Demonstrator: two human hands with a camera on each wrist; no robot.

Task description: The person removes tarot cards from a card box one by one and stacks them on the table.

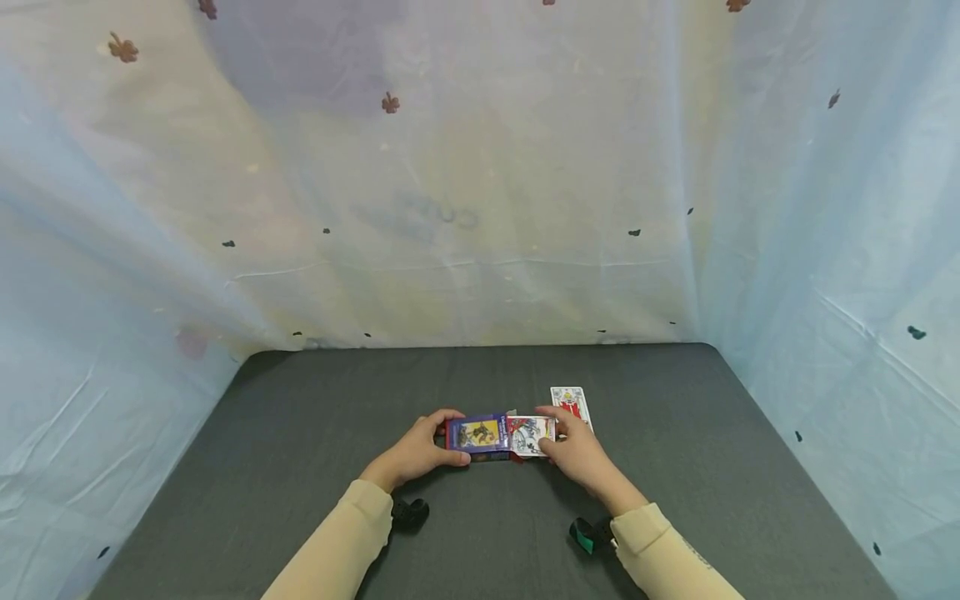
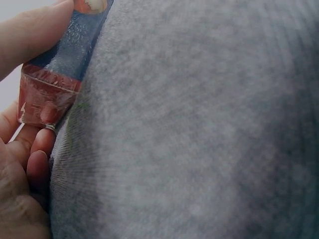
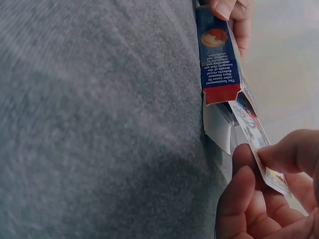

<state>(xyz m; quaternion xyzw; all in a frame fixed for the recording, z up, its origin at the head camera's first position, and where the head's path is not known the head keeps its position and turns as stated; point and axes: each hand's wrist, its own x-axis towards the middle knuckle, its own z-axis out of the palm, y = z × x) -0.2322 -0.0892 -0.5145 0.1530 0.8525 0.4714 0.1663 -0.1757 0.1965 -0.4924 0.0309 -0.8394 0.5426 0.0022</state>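
Note:
A blue card box with a yellow picture [image 1: 478, 434] lies on its broad side, its right end open. My left hand [image 1: 420, 450] grips the box's left end between thumb and fingers; the left wrist view shows the thumb on its blue side [image 2: 75, 47]. At the open end, my right hand [image 1: 581, 454] pinches a card with a drawn figure [image 1: 527, 436], part of which is inside the box. In the right wrist view the card [image 3: 251, 127] slants out beside a white flap [image 3: 216, 127]. Whether more cards are inside I cannot tell.
A card with a red and white pattern [image 1: 570, 402] lies on the dark grey table [image 1: 337, 392] just behind my right hand, partly covered by it. Pale printed curtains [image 1: 480, 292] hang behind the table and along both sides.

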